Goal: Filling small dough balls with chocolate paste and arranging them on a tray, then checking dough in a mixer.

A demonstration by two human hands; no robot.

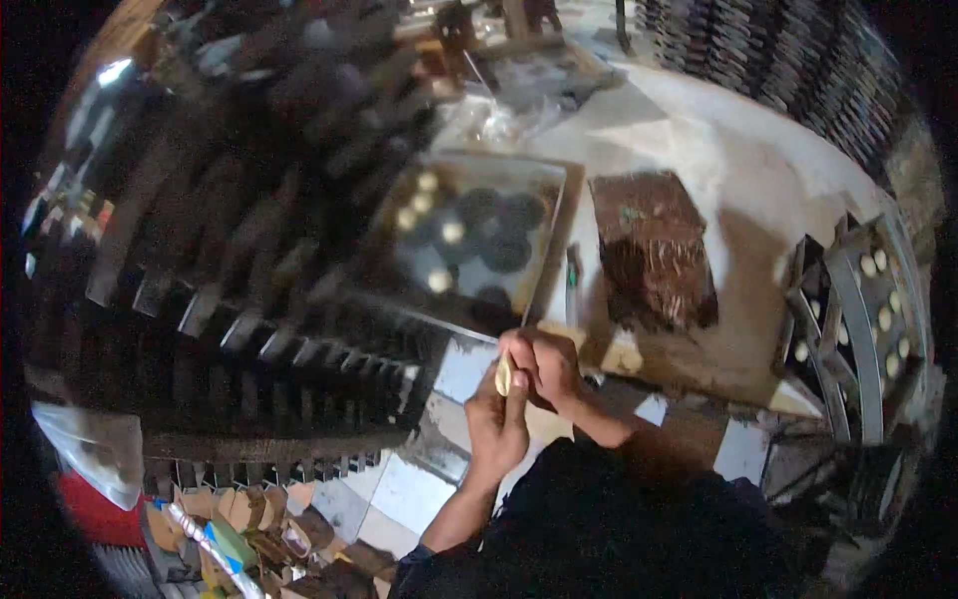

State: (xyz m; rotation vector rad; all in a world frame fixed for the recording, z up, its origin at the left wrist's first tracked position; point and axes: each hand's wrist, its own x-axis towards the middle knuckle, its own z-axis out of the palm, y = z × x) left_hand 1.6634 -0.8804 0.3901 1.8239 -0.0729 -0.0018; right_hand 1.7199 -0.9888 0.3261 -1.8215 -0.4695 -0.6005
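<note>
My left hand (495,424) and my right hand (549,369) meet just in front of a metal tray. Closed fingers of both hands grip a small pale dough piece (504,375), with a crease or seam running along it. The dark-bottomed baking tray (547,275) beyond them carries several pale dough balls (439,281), mostly on its left side, among dark round patches. To the right of that tray lies a brown, rough-surfaced slab or cloth (654,250) on the work table; its kind is unclear. A thin tool (573,280) lies between the two.
Stacked dark trays (230,329) crowd the left, blurred. More trays (868,339) with pale dough balls lean at the right end of the table (758,299). A clear plastic bag (499,120) sits behind. Cardboard and wrappers (249,529) litter the tiled floor (409,494) at lower left.
</note>
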